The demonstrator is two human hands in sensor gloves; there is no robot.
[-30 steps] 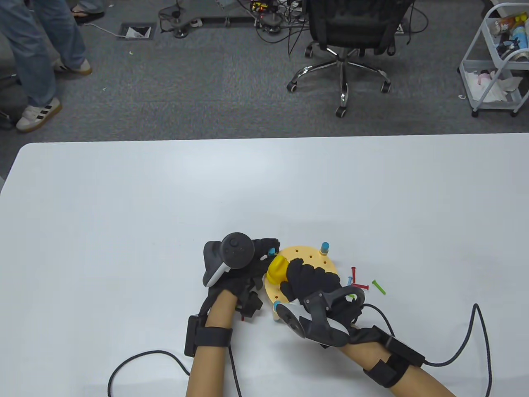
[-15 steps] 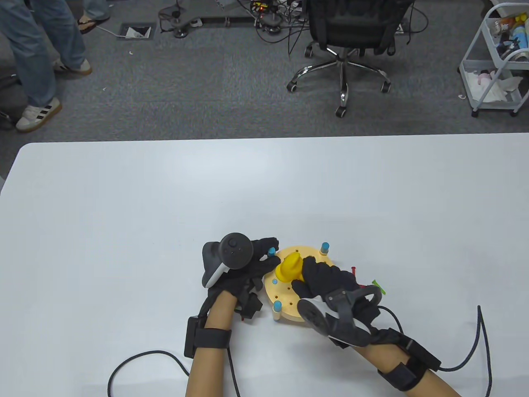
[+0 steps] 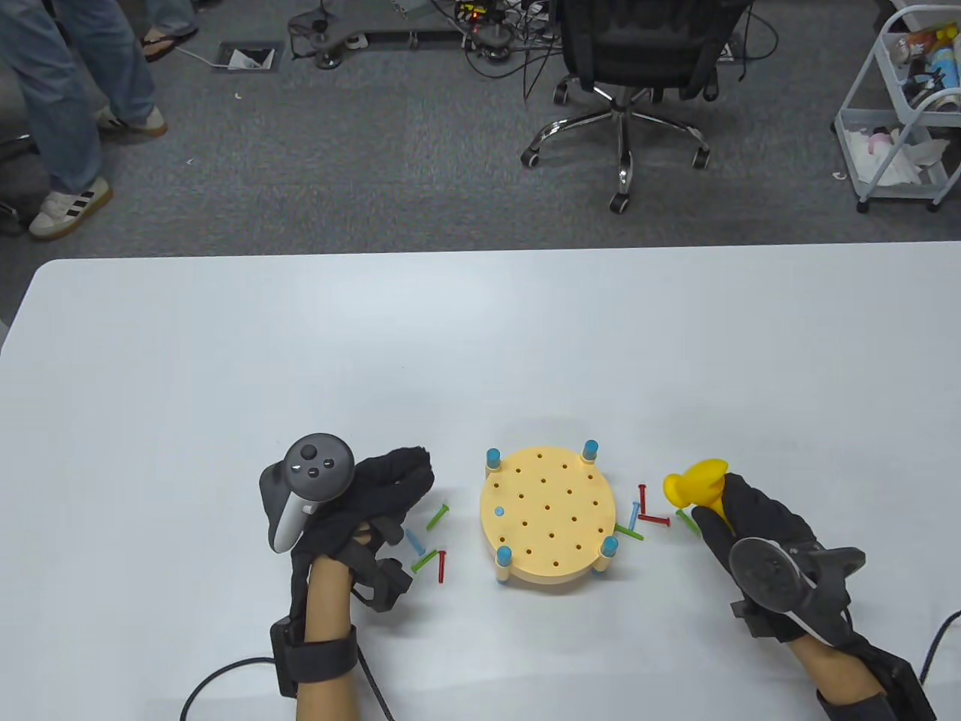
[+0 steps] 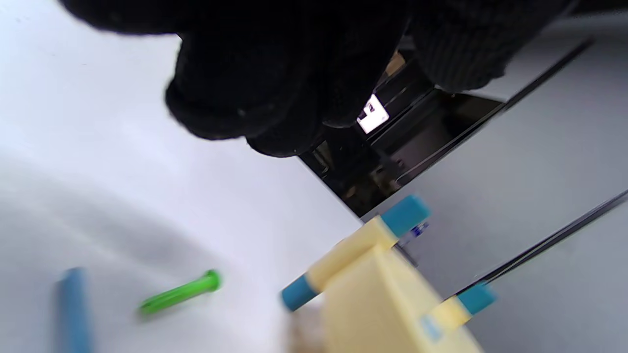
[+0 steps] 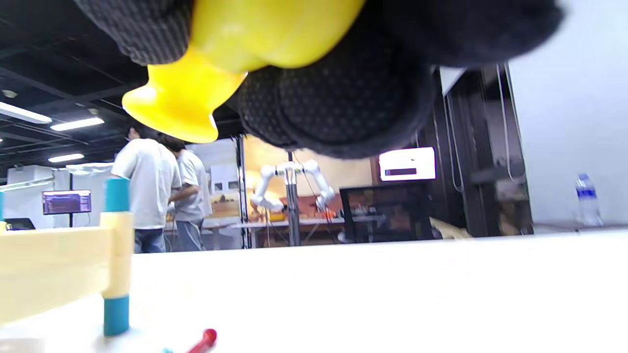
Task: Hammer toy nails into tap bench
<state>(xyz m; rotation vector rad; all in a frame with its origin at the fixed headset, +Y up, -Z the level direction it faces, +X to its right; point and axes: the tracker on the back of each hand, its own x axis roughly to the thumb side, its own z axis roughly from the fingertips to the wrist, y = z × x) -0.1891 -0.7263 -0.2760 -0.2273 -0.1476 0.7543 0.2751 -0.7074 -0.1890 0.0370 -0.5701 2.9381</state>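
Round perforated bench, glossy hammer

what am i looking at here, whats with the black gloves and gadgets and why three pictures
These are a person's two hands in black sensor gloves; the gadget strapped to the back of each is a motion tracker, not something held. One camera looks down at the white table; the other two sit on the wrists, so their views are tilted and close.

The left hand holds nothing, as far as the pictures show. The right hand has its fingers round a yellow toy hammer.

Between them stands a round tap bench with many holes and one blue nail driven in. Loose nails lie on both sides of it.
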